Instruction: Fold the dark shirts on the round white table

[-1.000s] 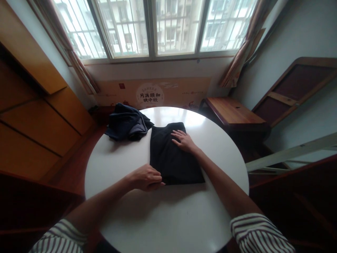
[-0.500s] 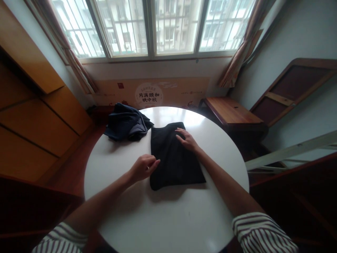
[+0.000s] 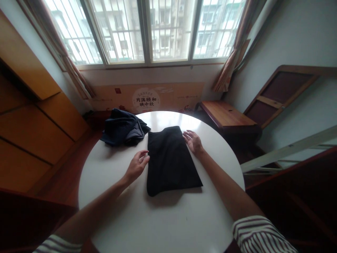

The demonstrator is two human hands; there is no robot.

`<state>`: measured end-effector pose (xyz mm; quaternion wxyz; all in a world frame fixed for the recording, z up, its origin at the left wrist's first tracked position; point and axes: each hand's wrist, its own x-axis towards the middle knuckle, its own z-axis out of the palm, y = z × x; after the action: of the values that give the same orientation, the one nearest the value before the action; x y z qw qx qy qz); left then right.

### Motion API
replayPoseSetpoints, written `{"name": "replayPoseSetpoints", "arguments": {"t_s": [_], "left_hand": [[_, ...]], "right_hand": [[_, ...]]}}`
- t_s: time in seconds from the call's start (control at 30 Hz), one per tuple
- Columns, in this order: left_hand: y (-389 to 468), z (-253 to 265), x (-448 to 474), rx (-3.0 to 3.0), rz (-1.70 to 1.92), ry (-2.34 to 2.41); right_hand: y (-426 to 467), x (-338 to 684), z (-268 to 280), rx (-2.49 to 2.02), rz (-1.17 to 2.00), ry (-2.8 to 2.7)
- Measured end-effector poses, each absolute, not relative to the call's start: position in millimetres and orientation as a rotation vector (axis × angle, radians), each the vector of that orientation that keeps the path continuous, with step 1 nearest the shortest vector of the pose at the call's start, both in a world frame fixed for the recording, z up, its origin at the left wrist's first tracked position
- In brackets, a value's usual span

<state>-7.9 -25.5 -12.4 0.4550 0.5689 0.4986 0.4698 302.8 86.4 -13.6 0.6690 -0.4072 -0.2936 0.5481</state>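
Observation:
A folded black garment (image 3: 170, 161) lies flat on the round white table (image 3: 105, 175); what kind of garment it is cannot be told. Beside its left edge is my left hand (image 3: 137, 164), fingers apart and fingertips at the cloth. My right hand (image 3: 193, 141) rests along the upper right edge, its fingers spread and holding nothing. Farther back on the left, a crumpled heap of dark blue and grey clothing (image 3: 123, 127) sits at the table's edge.
Behind the table, a printed board with Chinese characters (image 3: 168, 95) stands below the barred window (image 3: 168, 31). To the right are a low wooden table (image 3: 228, 114) and a leaning wooden frame (image 3: 279, 95). Orange-brown cabinets (image 3: 47, 130) line the left side.
My right hand has slid off the top of the black garment to its right edge. My left hand has loosened from a curled shape and drawn back to the left edge.

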Motion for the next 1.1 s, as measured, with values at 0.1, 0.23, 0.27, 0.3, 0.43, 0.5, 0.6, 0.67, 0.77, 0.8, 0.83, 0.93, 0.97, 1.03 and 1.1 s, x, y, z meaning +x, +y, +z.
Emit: {"name": "replayPoseSetpoints", "arguments": {"t_s": [0.1, 0.23, 0.27, 0.3, 0.43, 0.5, 0.6, 0.67, 0.77, 0.8, 0.83, 0.93, 0.97, 1.03, 1.1], "left_hand": [[-26.4, -7.0, -5.0, 1.166, 1.165, 1.149], [-26.7, 0.9, -3.3, 0.874, 1.180, 1.103], [-26.1, 2.7, -3.5, 0.831, 1.178, 1.095], [-25.0, 4.4, -4.0, 0.801, 1.178, 1.089], [-13.6, 12.3, -7.7, 0.752, 1.128, 1.109], [-2.5, 16.8, -9.7, 0.746, 1.048, 1.156], [15.4, 21.5, -9.6, 0.797, 0.904, 1.237], [22.9, 21.2, -6.3, 0.922, 0.859, 1.271], [22.2, 13.9, 2.7, 1.232, 0.937, 1.276], [19.3, 10.3, 6.0, 1.336, 0.984, 1.264], [15.9, 6.6, 9.2, 1.417, 1.025, 1.246], [5.8, -1.5, 16.1, 1.435, 1.098, 1.174], [3.6, -2.2, 17.4, 1.364, 1.105, 1.151], [1.3, -0.2, 18.6, 1.194, 1.063, 1.094], [1.0, 4.3, 18.7, 1.097, 0.993, 1.026]], "right_hand": [[85.6, 303.3, -12.2, -0.872, 1.296, -0.585], [85.2, 304.2, -10.8, -0.832, 1.352, -0.508], [84.9, 304.4, -10.3, -0.823, 1.363, -0.493], [84.3, 304.5, -9.6, -0.814, 1.374, -0.481], [81.7, 304.7, -6.2, -0.784, 1.407, -0.444], [81.0, 304.6, -4.7, -0.774, 1.418, -0.433], [80.6, 304.4, -3.6, -0.764, 1.423, -0.421], [80.6, 304.4, -3.6, -0.760, 1.424, -0.418], [80.5, 304.8, -4.2, -0.758, 1.425, -0.426], [80.5, 304.9, -4.6, -0.760, 1.424, -0.430], [80.6, 305.0, -4.9, -0.763, 1.423, -0.436], [81.3, 304.7, -5.8, -0.778, 1.417, -0.453], [81.6, 304.5, -6.0, -0.784, 1.414, -0.460], [81.8, 303.9, -6.2, -0.797, 1.404, -0.477], [81.7, 302.9, -6.2, -0.815, 1.389, -0.503]]}}
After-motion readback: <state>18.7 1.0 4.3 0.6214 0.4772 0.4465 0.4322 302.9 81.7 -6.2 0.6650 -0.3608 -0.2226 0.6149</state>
